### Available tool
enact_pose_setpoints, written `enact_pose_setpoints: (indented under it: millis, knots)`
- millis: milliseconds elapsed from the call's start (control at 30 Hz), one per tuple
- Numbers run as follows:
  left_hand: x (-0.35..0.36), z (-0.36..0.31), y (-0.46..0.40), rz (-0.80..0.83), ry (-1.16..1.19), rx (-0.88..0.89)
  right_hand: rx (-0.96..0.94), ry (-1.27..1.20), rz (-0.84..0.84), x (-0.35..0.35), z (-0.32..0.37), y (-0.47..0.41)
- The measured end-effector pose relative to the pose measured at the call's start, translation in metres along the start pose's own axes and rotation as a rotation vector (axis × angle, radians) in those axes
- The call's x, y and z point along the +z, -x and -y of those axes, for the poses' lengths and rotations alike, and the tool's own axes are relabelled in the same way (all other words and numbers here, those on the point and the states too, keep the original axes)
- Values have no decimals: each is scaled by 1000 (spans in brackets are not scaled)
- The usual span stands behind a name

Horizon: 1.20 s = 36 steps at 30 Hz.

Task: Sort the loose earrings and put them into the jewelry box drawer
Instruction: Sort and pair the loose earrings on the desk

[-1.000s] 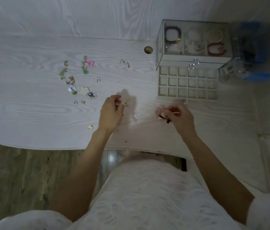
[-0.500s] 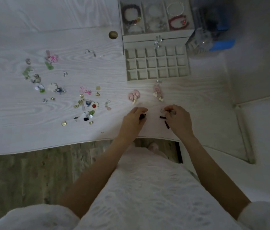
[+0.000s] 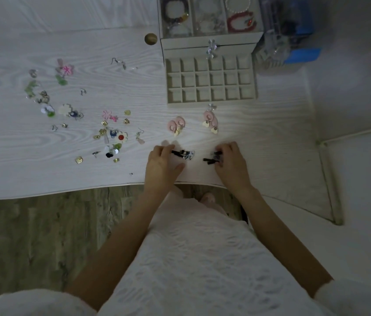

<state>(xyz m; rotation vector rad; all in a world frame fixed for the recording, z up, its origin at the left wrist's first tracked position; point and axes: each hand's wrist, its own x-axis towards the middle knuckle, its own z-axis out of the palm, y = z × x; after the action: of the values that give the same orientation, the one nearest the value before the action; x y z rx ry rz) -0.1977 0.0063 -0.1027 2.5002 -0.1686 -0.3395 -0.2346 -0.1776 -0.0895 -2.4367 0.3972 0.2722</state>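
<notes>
1. Loose earrings (image 3: 109, 133): scattered over the table's (image 3: 9, 156) left half.
2. Left hand (image 3: 161, 165): near the front edge, fingertips pinched on a black-and-white earring (image 3: 184, 154) lying on the table.
3. Pink earring pair (image 3: 176, 125): just before the drawer.
4. Right hand (image 3: 231, 164): fingers closed on a black earring (image 3: 212, 158).
5. Jewelry box drawer (image 3: 210, 82): pulled open, compartments bare, near the back edge.

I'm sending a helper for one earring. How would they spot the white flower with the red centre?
Start at the open jewelry box drawer, then look left to the nearest cluster of loose earrings on the table. The white flower earring there is the only white one with a red centre.
</notes>
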Motion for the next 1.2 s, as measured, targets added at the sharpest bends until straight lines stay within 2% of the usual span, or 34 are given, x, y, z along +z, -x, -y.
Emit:
enact_pose_setpoints:
  millis: [200,367,667,767,867,933,967,1067,1133,1200]
  knots:
    - [9,-14,-4,-10,44,-13,-105,-75,42,18,36,-8]
    - [6,-12,-4,-13,66,-32,-2,-25,54,20,34,-5]
    - [-5,0,-9,-45,130,-65,-139,3,90,41,62,-17]
    - [-19,2,-10,26,147,-35,-164,83,115,33,63,-18]
    - [-50,14,-9,143,84,5,-257,315,206,10,70,-22]
    - [-77,32,-6,157,37,70,-320,382,246,-4,83,-27]
    - [-88,39,-4,129,33,107,-345,365,253,-10,90,-30]
    - [-118,74,-3,-127,41,116,-451,290,283,-3,122,-51]
    - [-135,100,-10,-263,24,18,-507,257,278,16,145,-70]
    - [-150,124,-24,-365,132,-107,-552,234,276,39,169,-90]
